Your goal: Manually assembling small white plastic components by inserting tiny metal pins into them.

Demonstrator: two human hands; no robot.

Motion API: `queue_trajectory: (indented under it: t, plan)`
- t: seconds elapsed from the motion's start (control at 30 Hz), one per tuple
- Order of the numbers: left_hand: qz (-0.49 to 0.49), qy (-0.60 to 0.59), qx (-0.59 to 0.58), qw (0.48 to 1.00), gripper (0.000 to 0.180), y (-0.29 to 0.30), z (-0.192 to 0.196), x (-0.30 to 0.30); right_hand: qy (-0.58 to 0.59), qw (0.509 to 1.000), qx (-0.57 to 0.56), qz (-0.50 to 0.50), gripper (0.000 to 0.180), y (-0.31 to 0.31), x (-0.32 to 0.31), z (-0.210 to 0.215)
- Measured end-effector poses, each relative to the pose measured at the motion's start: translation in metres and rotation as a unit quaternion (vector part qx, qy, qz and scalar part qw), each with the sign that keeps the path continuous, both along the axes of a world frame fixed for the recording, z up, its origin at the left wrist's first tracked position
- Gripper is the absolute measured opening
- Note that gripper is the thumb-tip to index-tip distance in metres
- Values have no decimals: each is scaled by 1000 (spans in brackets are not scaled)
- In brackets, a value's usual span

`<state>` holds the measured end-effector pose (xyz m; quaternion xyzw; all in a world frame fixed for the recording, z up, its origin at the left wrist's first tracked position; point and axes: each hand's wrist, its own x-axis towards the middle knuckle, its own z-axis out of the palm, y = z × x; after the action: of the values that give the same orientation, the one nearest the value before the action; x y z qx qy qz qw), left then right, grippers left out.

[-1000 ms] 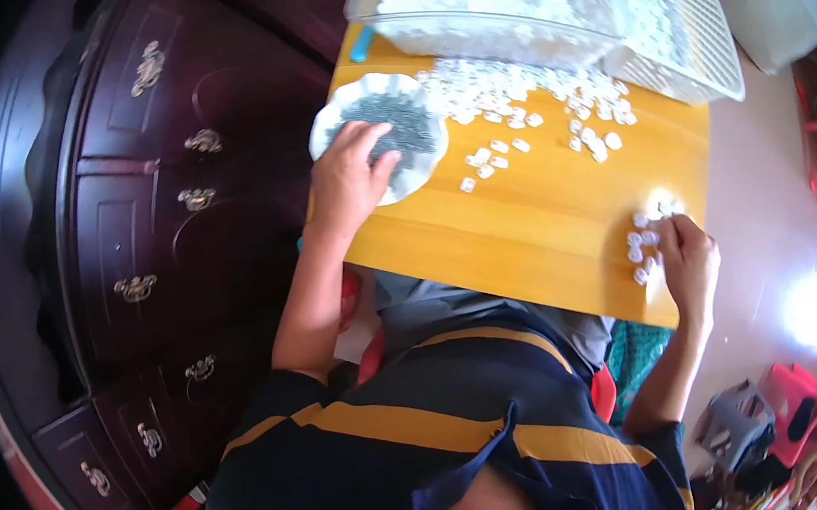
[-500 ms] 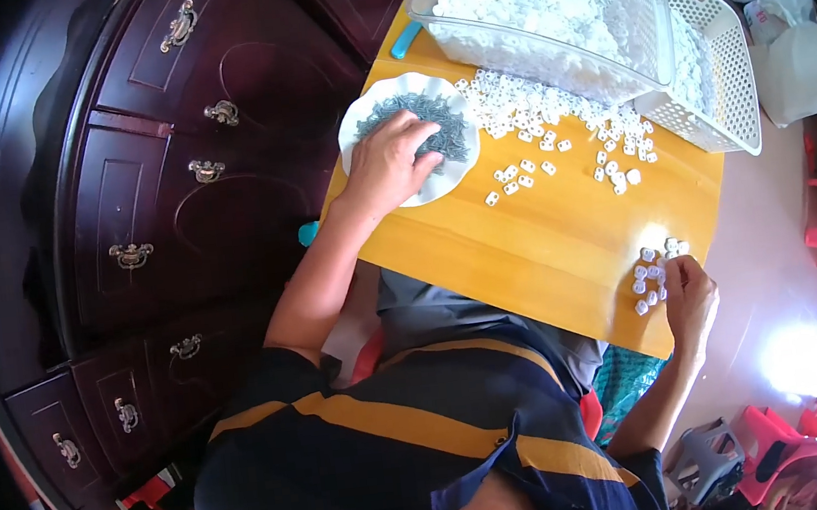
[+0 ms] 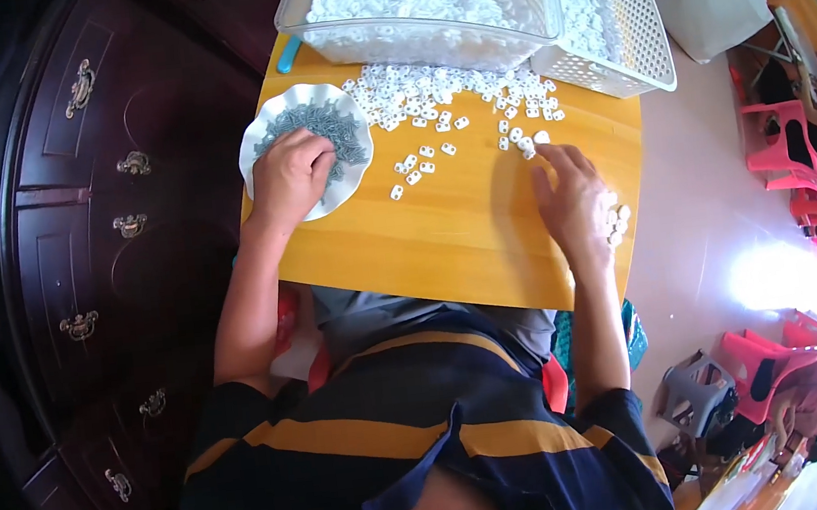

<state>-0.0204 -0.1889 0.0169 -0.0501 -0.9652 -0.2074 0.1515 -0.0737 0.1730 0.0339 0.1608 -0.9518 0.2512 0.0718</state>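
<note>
On the left, my left hand (image 3: 293, 176) is over a white wavy-rimmed plate (image 3: 253, 137). Its fingers are curled and pinched together at a heap of thin grey nail-like metal pieces (image 3: 323, 123); whatever sits between the fingertips is hidden. My right hand (image 3: 574, 196) reaches across the table's right side, thumb and fingers apart. Its fingertips are close beside a small cluster of white plastic pieces with holes (image 3: 516, 136). Partly behind that hand, at the right edge, lies another group of white pieces (image 3: 618, 221).
A clear bin (image 3: 416, 40) full of white pieces stands at the back, beside a white perforated basket (image 3: 646, 51). Loose white pieces (image 3: 431, 88) spread before them on the yellow wooden table (image 3: 408, 245). Dark drawers (image 3: 80, 260) stand left; pink chairs (image 3: 786, 151) are at right.
My right hand has moved from the group at the table's right edge, inward and away from me, to the loose white pieces. My left hand's fingers have closed over the plate. The view has shifted.
</note>
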Motion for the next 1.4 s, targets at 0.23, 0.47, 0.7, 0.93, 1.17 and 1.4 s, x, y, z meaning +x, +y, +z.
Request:
queue_trajectory:
  t: [0.23, 0.47, 0.7, 0.93, 1.17, 1.4]
  plan:
    - [9, -12, -12, 1000, 11, 0, -5, 2, 39, 999, 24, 13, 21, -17, -18, -26]
    - [40, 23, 14, 999, 13, -3, -1, 7, 41, 999, -17, 17, 14, -22, -9, -38]
    - [27, 23, 5, 999, 12, -3, -6, 10, 0, 998, -63, 3, 14, -16, -8, -37]
    - [30, 37, 41, 998, 11, 1, 2, 9, -7, 993, -118, -5, 19, -13, -4, -40]
    - [-16, 43, 178, 983, 9, 44, 16, 1, -20, 988, -150, -4, 14, -13, 0, -39]
    - [-117, 41, 72, 990, 12, 128, -2, -26, -18, 991, -136, -3, 9, -12, -2, -41]
